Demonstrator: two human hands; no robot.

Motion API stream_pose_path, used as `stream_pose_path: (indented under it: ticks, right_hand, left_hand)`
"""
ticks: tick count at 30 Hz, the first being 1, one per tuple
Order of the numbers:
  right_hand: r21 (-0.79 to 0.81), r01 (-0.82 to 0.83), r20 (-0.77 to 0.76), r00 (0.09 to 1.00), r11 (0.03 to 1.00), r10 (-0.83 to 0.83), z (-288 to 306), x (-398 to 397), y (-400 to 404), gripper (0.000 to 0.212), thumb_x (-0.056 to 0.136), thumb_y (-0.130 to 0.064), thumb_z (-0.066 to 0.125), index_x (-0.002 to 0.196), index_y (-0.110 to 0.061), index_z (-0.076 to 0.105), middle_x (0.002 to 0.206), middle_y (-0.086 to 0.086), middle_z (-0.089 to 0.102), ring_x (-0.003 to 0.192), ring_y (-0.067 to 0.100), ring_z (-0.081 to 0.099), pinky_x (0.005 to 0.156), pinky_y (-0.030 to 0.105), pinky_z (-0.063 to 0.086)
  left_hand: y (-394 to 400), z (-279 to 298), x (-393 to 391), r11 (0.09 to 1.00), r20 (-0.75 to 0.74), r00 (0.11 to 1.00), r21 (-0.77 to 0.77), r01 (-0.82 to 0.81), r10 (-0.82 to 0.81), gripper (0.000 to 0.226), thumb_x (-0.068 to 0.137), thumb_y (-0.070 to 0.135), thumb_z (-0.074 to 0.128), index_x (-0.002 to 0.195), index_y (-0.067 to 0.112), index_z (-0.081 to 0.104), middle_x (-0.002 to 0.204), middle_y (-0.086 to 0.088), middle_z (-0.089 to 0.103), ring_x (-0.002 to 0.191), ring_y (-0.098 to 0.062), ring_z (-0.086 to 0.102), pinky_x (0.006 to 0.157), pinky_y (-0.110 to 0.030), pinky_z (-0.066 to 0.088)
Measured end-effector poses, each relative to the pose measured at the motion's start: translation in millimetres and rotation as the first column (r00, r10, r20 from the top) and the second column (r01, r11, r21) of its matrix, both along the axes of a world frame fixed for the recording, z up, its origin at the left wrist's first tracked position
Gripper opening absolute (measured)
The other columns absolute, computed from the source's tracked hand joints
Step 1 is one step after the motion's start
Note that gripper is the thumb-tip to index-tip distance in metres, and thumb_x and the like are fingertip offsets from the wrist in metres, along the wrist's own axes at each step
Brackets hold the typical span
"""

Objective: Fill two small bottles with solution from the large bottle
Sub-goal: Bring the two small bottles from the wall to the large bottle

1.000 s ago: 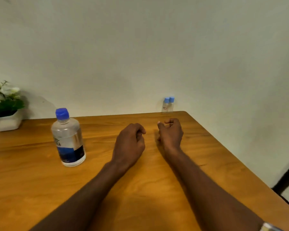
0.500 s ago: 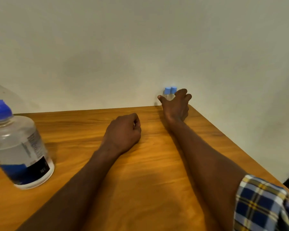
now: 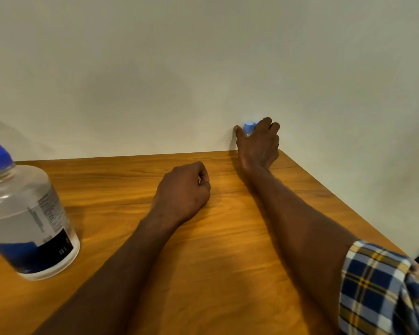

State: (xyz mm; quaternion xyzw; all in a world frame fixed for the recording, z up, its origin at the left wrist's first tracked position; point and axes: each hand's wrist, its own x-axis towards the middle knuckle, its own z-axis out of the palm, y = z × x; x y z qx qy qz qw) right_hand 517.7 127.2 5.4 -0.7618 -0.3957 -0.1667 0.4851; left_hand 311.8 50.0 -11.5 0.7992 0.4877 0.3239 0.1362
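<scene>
Since half a second ago the right hand [image 3: 258,143] has closed further over the small bottles [image 3: 248,128] at the table's far right corner against the wall, thumb on their left and fingers curled over the right, so only the blue caps show; whether both bottles are gripped cannot be told. The left hand [image 3: 183,193] rests mid-table as a loose fist, holding nothing, well apart from the right. The large bottle [image 3: 27,213], blue-capped and clear with a dark label, stands at the left edge on the wooden table [image 3: 228,262]; a plaid sleeve [image 3: 382,291] shows lower right.
</scene>
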Motion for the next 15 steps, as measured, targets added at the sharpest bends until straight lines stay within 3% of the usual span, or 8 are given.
stream_pose_path:
  ticks: [9, 13, 15]
  right_hand:
    - [-0.021, -0.039, -0.055, 0.998, 0.999, 0.038, 0, 2, -1, 0.045, 0.094, -0.041, 0.070, 0.126, -0.013, 0.056, 0.121, 0.006, 0.062, 0.101, 0.026, 0.067, 0.076, 0.031, 0.043]
    - [0.105, -0.083, -0.102, 0.990, 0.991, 0.094, 3, -8, -13, 0.037, 0.090, -0.039, 0.073, 0.114, -0.014, 0.059, 0.110, 0.003, 0.063, 0.087, 0.018, 0.061, 0.072, 0.033, 0.047]
    - [0.188, -0.134, -0.152, 0.975, 0.973, 0.164, 6, -19, -26, 0.032, 0.091, -0.039, 0.074, 0.109, -0.016, 0.061, 0.106, 0.001, 0.064, 0.085, 0.013, 0.059, 0.073, 0.033, 0.052]
  left_hand:
    - [4, -4, 2, 1.000, 0.008, 1.000, -0.020, -0.018, 0.019, 0.008, 0.097, 0.033, 0.059, 0.095, 0.033, 0.067, 0.076, 0.013, 0.062, 0.076, -0.011, 0.060, 0.061, -0.028, 0.039]
    - [3, -2, 0, 0.999, 0.027, 1.000, -0.034, -0.012, 0.013, 0.010, 0.097, 0.032, 0.059, 0.096, 0.032, 0.069, 0.077, 0.014, 0.062, 0.077, -0.011, 0.061, 0.064, -0.029, 0.043]
    - [1, 0, -1, 0.999, 0.105, 0.994, -0.049, -0.007, 0.012, 0.011, 0.097, 0.029, 0.060, 0.094, 0.030, 0.071, 0.075, 0.015, 0.061, 0.075, -0.009, 0.060, 0.062, -0.027, 0.041]
